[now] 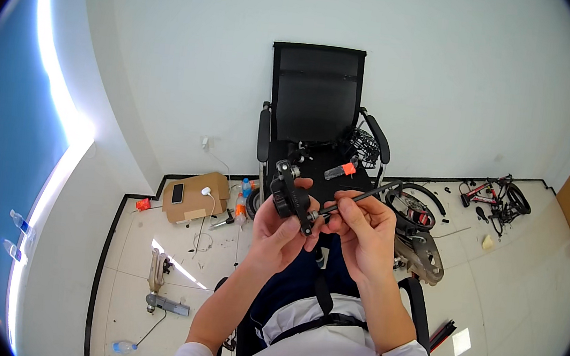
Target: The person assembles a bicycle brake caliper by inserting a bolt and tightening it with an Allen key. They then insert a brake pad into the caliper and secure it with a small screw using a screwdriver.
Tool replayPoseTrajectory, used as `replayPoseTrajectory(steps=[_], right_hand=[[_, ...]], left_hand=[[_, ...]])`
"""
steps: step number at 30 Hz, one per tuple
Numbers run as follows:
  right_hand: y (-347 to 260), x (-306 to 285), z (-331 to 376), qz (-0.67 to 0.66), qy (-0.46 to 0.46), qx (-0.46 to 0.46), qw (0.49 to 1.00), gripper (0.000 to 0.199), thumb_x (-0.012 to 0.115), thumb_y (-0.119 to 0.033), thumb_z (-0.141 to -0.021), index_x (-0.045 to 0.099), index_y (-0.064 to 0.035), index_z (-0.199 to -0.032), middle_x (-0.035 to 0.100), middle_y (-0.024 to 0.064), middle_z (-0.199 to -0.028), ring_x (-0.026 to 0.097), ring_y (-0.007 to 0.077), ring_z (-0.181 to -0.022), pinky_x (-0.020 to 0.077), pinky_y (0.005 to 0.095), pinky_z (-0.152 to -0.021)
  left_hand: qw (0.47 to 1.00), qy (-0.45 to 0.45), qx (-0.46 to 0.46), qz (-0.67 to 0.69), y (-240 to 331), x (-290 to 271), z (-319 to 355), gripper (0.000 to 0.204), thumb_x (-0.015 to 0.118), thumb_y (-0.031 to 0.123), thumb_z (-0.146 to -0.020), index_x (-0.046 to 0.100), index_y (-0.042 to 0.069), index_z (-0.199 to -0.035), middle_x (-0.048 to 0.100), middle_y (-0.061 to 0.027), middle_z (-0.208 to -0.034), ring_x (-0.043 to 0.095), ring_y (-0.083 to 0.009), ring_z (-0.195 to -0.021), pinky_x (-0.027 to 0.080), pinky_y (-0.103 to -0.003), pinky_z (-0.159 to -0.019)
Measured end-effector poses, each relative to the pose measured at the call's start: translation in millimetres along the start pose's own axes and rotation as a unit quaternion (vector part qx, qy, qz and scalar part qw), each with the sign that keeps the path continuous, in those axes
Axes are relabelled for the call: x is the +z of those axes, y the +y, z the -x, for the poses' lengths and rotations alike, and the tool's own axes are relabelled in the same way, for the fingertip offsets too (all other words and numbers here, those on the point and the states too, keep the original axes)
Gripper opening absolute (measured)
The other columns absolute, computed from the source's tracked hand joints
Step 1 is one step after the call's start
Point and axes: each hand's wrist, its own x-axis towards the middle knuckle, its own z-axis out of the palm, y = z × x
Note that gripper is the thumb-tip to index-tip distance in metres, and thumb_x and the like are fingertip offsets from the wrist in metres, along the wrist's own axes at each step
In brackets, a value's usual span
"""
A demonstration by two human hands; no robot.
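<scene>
In front of my lap, my left hand (277, 237) is closed around a black brake caliper (286, 196) with a round body and a long bracket. My right hand (364, 240) pinches the shaft of a dark hex key (366, 195), whose bent end points up and right. The key's other end meets a bolt at the lower end of the bracket, close to my left fingertips. How deeply it sits in the bolt is hidden by the fingers.
A black mesh chair (315, 97) faces me, holding an orange-and-black item (342, 171) and a black wire basket (361, 146). Cardboard (197, 199) with a phone (178, 193) lies left. Bike parts (417, 253) and a wheel (412, 205) lie right. A metal part (157, 283) lies left.
</scene>
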Motion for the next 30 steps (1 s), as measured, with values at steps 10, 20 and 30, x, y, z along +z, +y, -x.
replayPoseTrajectory(steps=[10, 20, 30], right_hand=[[-5, 3, -10, 0.051, -0.055, -0.021, 0.997, 0.023, 0.059, -0.005, -0.091, 0.059, 0.0065, -0.112, 0.068, 0.0186, -0.095, 0.064, 0.0161, -0.065, 0.0549, 0.0279, -0.06], [-8, -14, -19, 0.165, -0.096, 0.01, 0.982, 0.013, 0.066, -0.005, -0.089, 0.062, 0.0057, -0.094, 0.064, 0.0084, -0.074, 0.059, 0.0102, -0.057, 0.0475, 0.0229, -0.052], [-3, -25, -28, 0.067, -0.184, 0.025, 0.98, 0.013, 0.063, 0.0, -0.089, 0.062, 0.0072, -0.1, 0.067, 0.0127, -0.083, 0.064, 0.0153, -0.07, 0.0535, 0.028, -0.064]], left_hand=[[0.999, 0.02, -0.023, -0.014, 6, -3, -1, 0.058, 0.057, 0.017, -0.095, 0.029, -0.004, -0.142, 0.055, -0.0126, -0.11, 0.058, -0.0202, -0.084, 0.049, -0.029, -0.059], [0.999, -0.018, -0.032, -0.015, 9, -6, -5, 0.056, 0.056, 0.016, -0.096, 0.029, -0.003, -0.142, 0.049, -0.0132, -0.112, 0.056, -0.0205, -0.082, 0.049, -0.028, -0.061], [0.997, -0.033, -0.065, 0.032, 14, -11, -6, 0.059, 0.057, 0.015, -0.095, 0.028, -0.004, -0.143, 0.049, -0.0119, -0.117, 0.056, -0.0196, -0.082, 0.046, -0.028, -0.06]])
